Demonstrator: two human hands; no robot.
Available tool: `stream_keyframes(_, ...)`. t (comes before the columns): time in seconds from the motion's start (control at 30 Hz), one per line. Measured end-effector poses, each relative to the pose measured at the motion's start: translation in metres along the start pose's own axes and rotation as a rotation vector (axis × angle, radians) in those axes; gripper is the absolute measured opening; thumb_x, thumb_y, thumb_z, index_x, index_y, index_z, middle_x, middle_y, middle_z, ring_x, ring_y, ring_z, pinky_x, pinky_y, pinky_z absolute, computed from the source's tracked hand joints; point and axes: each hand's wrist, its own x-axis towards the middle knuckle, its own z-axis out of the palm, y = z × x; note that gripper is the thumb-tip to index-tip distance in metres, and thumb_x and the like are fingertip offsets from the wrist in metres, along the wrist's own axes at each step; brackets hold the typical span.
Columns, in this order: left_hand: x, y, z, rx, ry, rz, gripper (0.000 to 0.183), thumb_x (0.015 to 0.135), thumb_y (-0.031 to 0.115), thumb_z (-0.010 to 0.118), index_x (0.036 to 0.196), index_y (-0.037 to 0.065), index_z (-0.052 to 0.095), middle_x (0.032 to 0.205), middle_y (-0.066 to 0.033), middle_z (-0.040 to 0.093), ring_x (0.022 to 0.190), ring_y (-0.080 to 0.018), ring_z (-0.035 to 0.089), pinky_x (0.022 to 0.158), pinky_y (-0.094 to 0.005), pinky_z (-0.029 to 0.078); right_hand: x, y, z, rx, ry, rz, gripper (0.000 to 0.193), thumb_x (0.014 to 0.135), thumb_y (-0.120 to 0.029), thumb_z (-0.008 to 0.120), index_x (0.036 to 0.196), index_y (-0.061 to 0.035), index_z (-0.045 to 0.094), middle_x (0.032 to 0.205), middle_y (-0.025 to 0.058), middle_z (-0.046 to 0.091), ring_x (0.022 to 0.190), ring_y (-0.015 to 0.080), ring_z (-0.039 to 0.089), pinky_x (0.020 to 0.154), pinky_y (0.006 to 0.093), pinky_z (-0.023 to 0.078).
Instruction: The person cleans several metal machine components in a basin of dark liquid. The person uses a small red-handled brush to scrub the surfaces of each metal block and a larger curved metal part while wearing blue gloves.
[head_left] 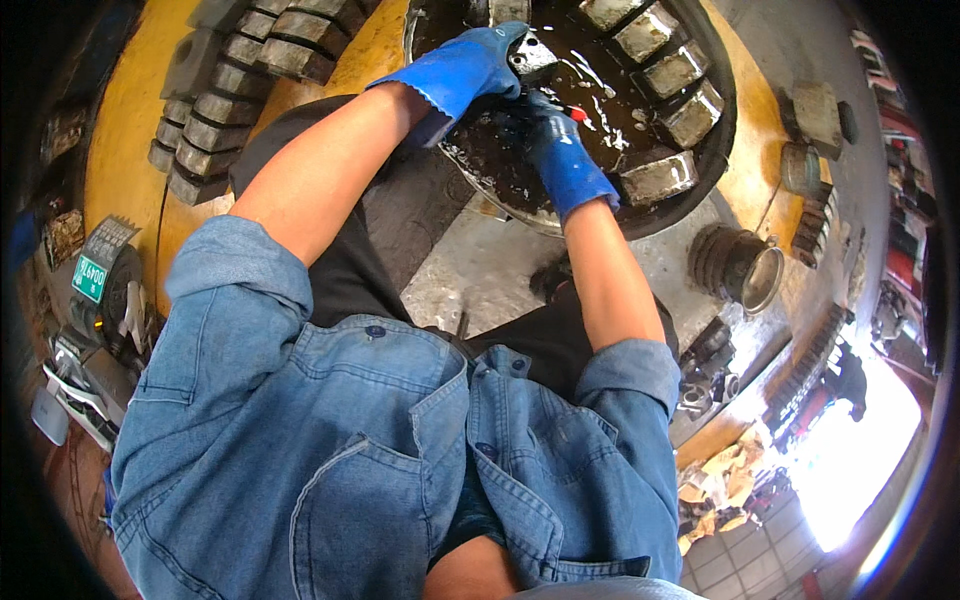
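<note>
Both my hands wear blue rubber gloves over a round basin (727,112) of dark, oily liquid. My left hand (478,68) is closed around a shiny metal block (535,58) with round holes in its face, held above the liquid. Just below it, my right hand (562,150) has its fingers curled in. A small red piece (578,114) shows beside those fingers; what they grip is mostly hidden. Several wet metal blocks (672,73) lie along the basin's right inner side, and one more block (657,177) rests at its lower right.
Rows of stacked metal blocks (215,125) stand on a yellow surface (120,130) at left. A ribbed metal cylinder (735,265) sits on the floor right of my knee. Beyond it are more metal parts (708,360). A parked motorbike (90,370) is at far left.
</note>
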Motion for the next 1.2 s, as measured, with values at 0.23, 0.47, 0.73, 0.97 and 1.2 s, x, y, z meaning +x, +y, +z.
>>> stream_keyframes(0.23, -0.004, 0.006, -0.004, -0.004, -0.005, -0.045, 0.107, 0.063, 0.028, 0.087, 0.158, 0.019, 0.039, 0.14, -0.0236, 0.062, 0.129, -0.0387, 0.061, 0.109, -0.043, 0.05, -0.046, -0.012, 0.016, -1.466, 0.023, -0.503, 0.037, 0.092, -0.025, 0.069, 0.126, -0.0109, 0.066, 0.117, 0.0179, 0.072, 0.104, 0.0386, 0.071, 0.089, 0.0464, 0.057)
stream_keyframes(0.47, -0.017, 0.023, -0.012, 0.038, 0.047, -0.049, 0.093, 0.066, 0.03, 0.091, 0.148, 0.015, 0.051, 0.133, -0.0203, 0.067, 0.12, -0.0404, 0.066, 0.099, -0.0491, 0.056, -0.056, -0.007, -0.003, -1.754, 0.176, -0.98, 0.037, 0.086, -0.023, 0.072, 0.122, -0.0199, 0.068, 0.119, 0.0184, 0.07, 0.107, 0.0383, 0.068, 0.089, 0.0502, 0.055)
stream_keyframes(0.73, -0.027, 0.026, -0.013, -0.095, 0.033, -0.04, 0.093, 0.07, 0.029, 0.087, 0.151, 0.009, 0.047, 0.132, -0.0245, 0.066, 0.123, -0.0395, 0.064, 0.105, -0.0429, 0.052, -0.014, 0.002, -0.031, -0.881, 0.07, -0.483, 0.029, 0.094, -0.023, 0.073, 0.117, -0.0047, 0.073, 0.107, 0.0088, 0.077, 0.095, 0.0216, 0.071, 0.09, 0.036, 0.055)
stream_keyframes(0.97, -0.011, 0.004, 0.0, 0.012, -0.013, 0.082, 0.103, 0.068, 0.033, 0.092, 0.155, 0.009, 0.041, 0.137, -0.023, 0.064, 0.128, -0.038, 0.061, 0.109, -0.0426, 0.05, -0.096, -0.061, -0.032, -0.612, 0.242, -0.276, 0.026, 0.094, -0.023, 0.075, 0.114, -0.005, 0.077, 0.097, 0.0066, 0.078, 0.088, 0.0164, 0.07, 0.086, 0.0313, 0.055)
stream_keyframes(1.2, -0.04, 0.04, -0.01, 0.057, -0.003, 0.057, 0.112, 0.068, 0.029, 0.093, 0.16, 0.011, 0.031, 0.147, -0.0247, 0.055, 0.135, -0.0386, 0.056, 0.112, -0.0427, 0.047, -0.14, -0.096, -0.016, -0.573, 0.333, -0.792, 0.022, 0.094, -0.009, 0.075, 0.116, -0.0075, 0.077, 0.107, 0.0084, 0.078, 0.095, 0.0114, 0.07, 0.088, 0.0272, 0.055)
